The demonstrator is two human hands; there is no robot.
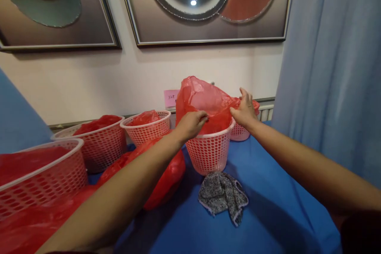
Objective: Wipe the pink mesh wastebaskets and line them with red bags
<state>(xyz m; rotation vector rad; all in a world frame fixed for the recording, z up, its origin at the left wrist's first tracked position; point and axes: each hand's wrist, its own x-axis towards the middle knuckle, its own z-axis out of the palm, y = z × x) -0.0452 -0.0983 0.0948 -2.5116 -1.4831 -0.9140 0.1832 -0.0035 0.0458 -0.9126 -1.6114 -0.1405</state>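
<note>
A thin red plastic bag (205,97) lines a pink perforated plastic basket (208,152) and billows up above its rim. At the front left of that rim, my left hand (192,124) pinches the bag's edge between closed fingers. My right hand (245,110) is at the right side of the bag, thumb and forefinger spread apart, touching the red film. Part of the bag passes behind the right fingers and is hidden there. A crumpled grey speckled cloth (222,194) with a pale stitched edge lies just in front of the basket.
More pink baskets with red bags stand at left, including a near basket (44,170), a middle basket (104,147) and a back basket (149,129). A loose red bag (166,178) lies beside my left forearm. A blue curtain (330,67) hangs at right.
</note>
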